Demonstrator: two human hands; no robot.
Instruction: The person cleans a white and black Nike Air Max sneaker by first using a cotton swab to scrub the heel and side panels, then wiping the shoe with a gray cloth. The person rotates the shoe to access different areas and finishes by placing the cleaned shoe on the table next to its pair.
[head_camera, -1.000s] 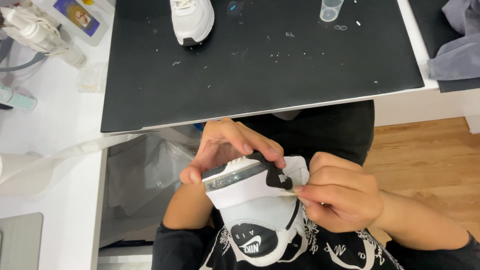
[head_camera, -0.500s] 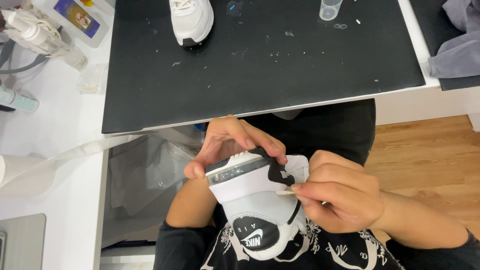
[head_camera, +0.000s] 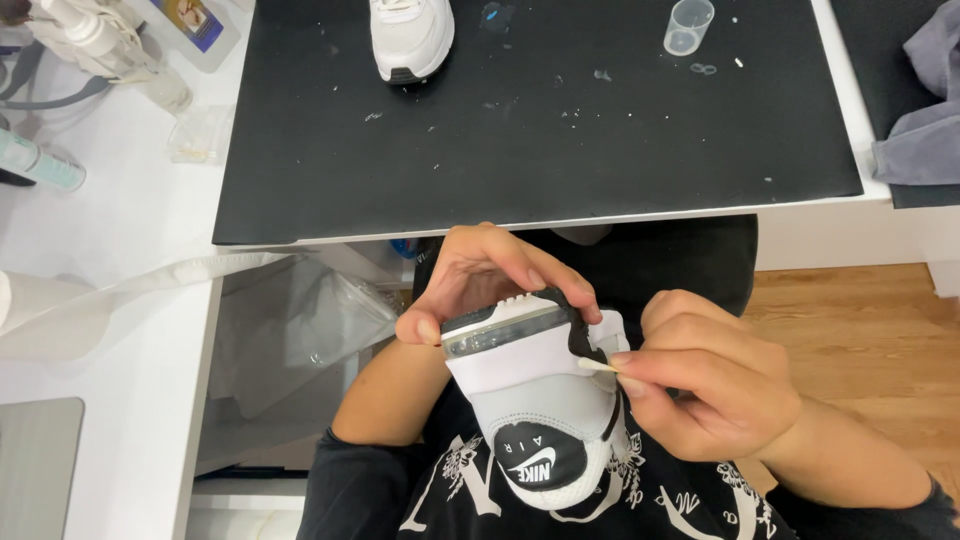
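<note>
In the head view the left hand (head_camera: 490, 280) wraps its fingers around the sole end of a white and grey sneaker (head_camera: 535, 400), propping it heel-up over the lap so its side faces the right hand (head_camera: 715, 385). That hand's fingers pinch narrowly on a cotton swab (head_camera: 597, 366), whose tip touches the shoe's edge. A second sneaker (head_camera: 410, 38) and a small clear cup (head_camera: 688, 26) stand well apart on the black mat (head_camera: 540, 140).

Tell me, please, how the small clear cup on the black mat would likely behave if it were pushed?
The cup looks like thin clear plastic, so it is probably very light and would slide readily on the mat. It stands upright and looks empty, so a push near its rim might tip it; on its side it would likely roll.
</note>
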